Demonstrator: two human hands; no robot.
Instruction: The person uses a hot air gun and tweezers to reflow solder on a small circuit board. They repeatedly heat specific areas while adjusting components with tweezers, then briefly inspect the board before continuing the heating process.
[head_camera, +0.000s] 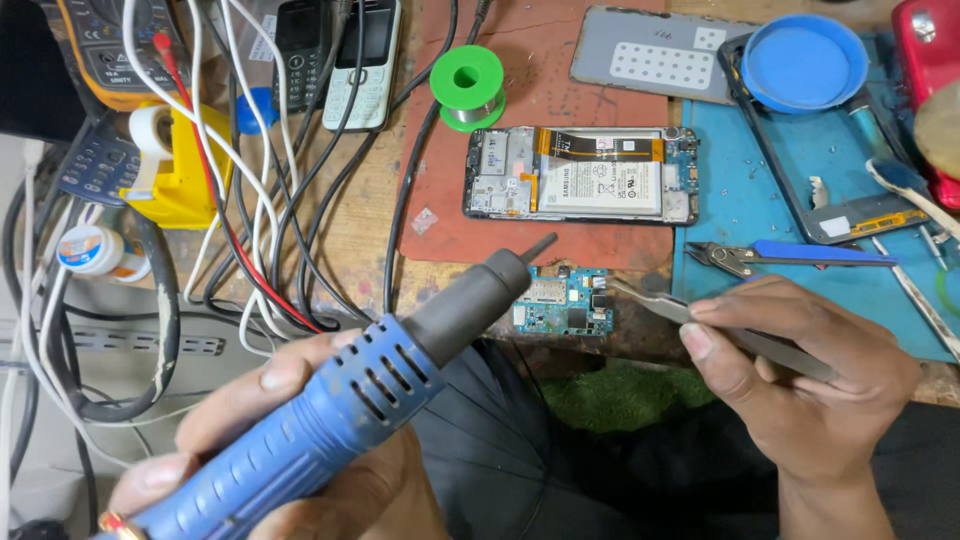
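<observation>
Left hand (290, 440) wrapped tight around blue hot-air gun (330, 420), nozzle over small circuit board (562, 300) at bench's near edge. Right hand (800, 375), fingers pinched on tweezers (700, 318) touching the board.

Bright, even light from above; soft shadows fall toward the near edge; mild glare on the far red case (930, 50); near corners slightly blurred; edges bend a little.
</observation>
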